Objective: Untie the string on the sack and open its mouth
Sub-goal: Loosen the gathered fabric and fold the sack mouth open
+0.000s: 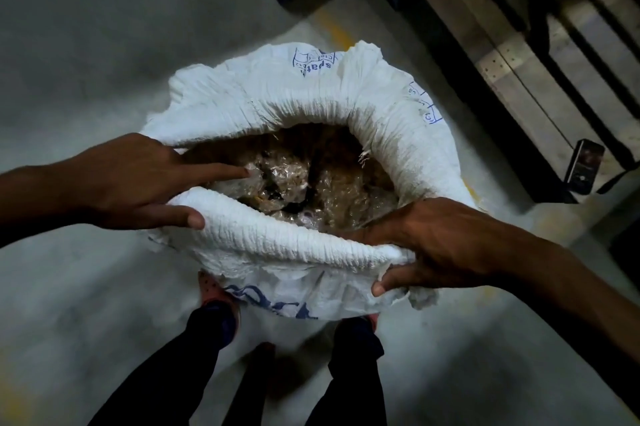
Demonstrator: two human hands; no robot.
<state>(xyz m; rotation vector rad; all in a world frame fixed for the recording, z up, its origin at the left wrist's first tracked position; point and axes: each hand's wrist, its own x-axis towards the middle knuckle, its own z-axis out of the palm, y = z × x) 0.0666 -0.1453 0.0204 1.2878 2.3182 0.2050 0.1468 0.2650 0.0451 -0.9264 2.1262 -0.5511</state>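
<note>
We judge the untying done, no string visible: the white woven plastic sack [298, 106] stands on the floor between our feet, left hand [131, 179] and right hand [440, 238] each pinching its rolled rim; next, spread it wider.

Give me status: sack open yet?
Mostly done: no string shows on the sack, its rim is rolled down and its mouth gapes over clear wrapped contents. In hand: the left hand and right hand grip the near rim, pulling it wide. Left: little, perhaps widening it further.
</note>
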